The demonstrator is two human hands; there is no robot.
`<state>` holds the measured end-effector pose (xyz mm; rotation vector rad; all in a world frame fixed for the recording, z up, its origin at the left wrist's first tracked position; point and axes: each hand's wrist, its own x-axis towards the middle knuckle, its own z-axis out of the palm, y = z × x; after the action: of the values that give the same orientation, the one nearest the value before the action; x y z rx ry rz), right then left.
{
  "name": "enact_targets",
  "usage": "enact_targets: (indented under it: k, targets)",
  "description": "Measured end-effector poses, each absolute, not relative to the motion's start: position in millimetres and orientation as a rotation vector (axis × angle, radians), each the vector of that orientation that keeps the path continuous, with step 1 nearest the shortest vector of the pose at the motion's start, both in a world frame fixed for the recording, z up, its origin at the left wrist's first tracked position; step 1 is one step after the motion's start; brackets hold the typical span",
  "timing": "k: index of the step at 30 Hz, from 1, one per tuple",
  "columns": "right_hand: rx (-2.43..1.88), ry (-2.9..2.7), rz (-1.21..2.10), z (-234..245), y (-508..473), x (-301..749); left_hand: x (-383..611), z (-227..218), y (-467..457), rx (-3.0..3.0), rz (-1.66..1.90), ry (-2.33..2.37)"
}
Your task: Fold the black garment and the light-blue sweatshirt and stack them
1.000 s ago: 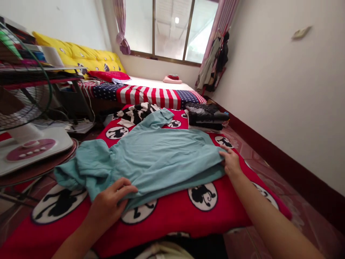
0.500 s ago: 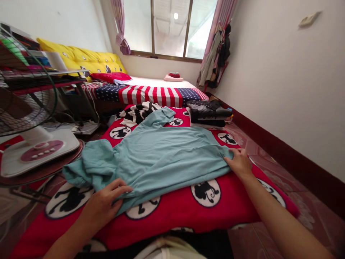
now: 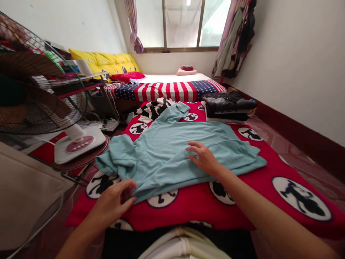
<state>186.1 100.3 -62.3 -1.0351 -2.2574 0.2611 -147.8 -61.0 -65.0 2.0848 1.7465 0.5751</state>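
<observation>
The right hand [image 3: 203, 158] was over the middle of the light blue shirt [image 3: 167, 144], palm down, its fingers loosely spread and pinching nothing; whether the fingertips touched the fabric could not be told. The left hand [image 3: 115, 198] was at the shirt's near left corner, toward the near edge of the red blanket [image 3: 194, 212]. Its fingers were curled, and the thumb stood apart from them, leaving a gap; the fingertips were right at the fabric, though contact was unclear.

The shirt lay flat but wrinkled across the middle of the blanket. One sleeve stretched toward the blanket's far edge, the other was bunched at the left edge, and the hem pointed to the right edge.

Beyond the shirt, a black-and-white cloth [image 3: 155, 109] lay crumpled at the blanket's far left corner, just beside the stretched sleeve. A pile of folded dark clothes [image 3: 229, 108] sat at the far right corner.

Off the left edge, a fan [image 3: 75, 135] stood on a round stool [image 3: 78, 166]. Farther back was a bed with a stars-and-stripes sheet [image 3: 165, 91] along its front edge; a red pillow [image 3: 128, 76] lay toward its left end, before a yellow cushion [image 3: 102, 61]. Behind the bed was a window [image 3: 182, 25], with clothes hanging [image 3: 233, 39] to its right.
</observation>
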Motion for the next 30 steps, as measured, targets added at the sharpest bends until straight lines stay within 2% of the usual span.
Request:
enact_targets:
  k: [5,11,15,19,22,26,30]
  targets:
    - [-0.918,-2.312,0.323,-70,105,145,-151,-68,-61,2.144,0.691,1.769]
    - [-1.012,-2.357,0.275,-95,107,136,-153,-68,-60,2.130,0.681,1.900]
    - [-1.021,-2.343,0.242,-99,107,134,-121,-47,-51,2.096,1.034,1.949]
    - [-1.021,-2.352,0.254,-99,106,133,-44,-33,-23,1.882,1.325,1.497]
    - [-0.997,-2.328,0.308,-101,105,133,10,-43,12,1.793,1.387,1.226]
    - [-0.983,-2.123,0.454,-108,111,137,38,-71,56,1.941,1.397,1.253]
    - [-1.024,-1.677,0.665,-115,123,141,29,-96,74,2.075,1.237,1.238]
